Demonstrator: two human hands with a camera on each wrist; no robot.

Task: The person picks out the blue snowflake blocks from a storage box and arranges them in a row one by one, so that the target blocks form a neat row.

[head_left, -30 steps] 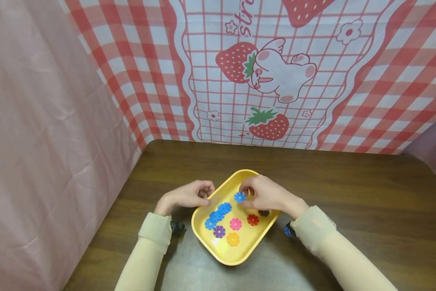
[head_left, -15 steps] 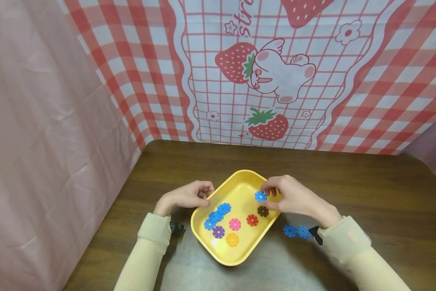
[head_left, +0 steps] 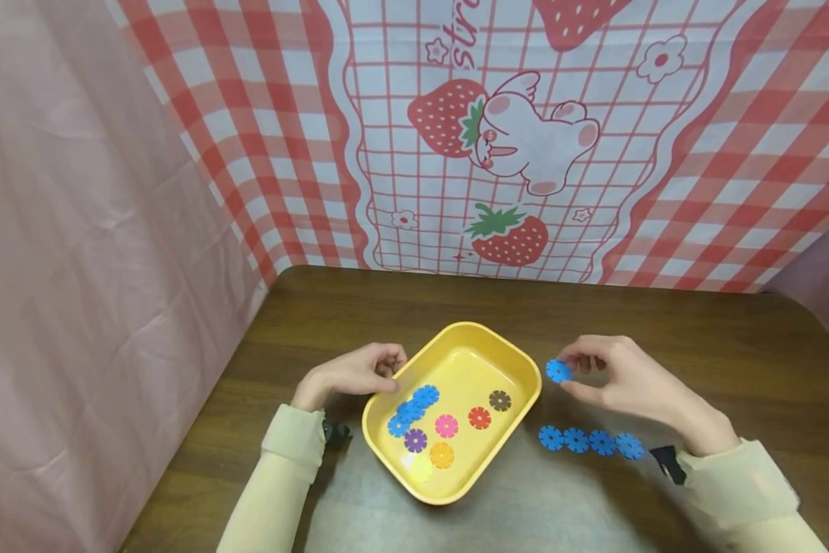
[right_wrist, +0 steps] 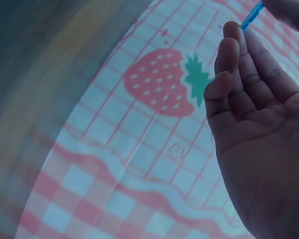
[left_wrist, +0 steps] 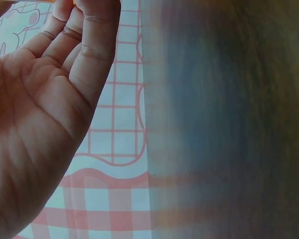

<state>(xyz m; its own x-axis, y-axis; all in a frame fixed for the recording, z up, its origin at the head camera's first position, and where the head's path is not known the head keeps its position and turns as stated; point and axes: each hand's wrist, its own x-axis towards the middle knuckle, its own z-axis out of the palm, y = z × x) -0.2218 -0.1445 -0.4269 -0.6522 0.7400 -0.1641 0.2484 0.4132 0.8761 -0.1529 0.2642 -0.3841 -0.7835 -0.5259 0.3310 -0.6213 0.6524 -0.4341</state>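
My right hand [head_left: 625,378] pinches a blue notched building disc [head_left: 558,371] between thumb and fingertips, above the table just right of the yellow plastic tray [head_left: 497,343]. In the right wrist view the held disc [right_wrist: 252,16] shows edge-on. My left hand [head_left: 353,372] holds the tray's left rim between thumb and fingers; only a sliver of the rim [left_wrist: 40,1] shows in the left wrist view. Overlapping blue discs [head_left: 412,411] lie in the tray, near a purple disc [head_left: 416,440], a pink disc [head_left: 446,426], and single orange, yellow, red and dark brown discs.
A row of several blue discs [head_left: 589,441] lies on the wooden table [head_left: 746,376] to the right of the tray, below my right hand. Behind the table hangs a strawberry-print checked cloth [head_left: 303,153]. A pink curtain [head_left: 96,269] hangs along the left.
My right hand has carried the blue disc rightward, out over the tray's rim. More of the blue row on the table has come into sight. My left hand and the tray have stayed put.
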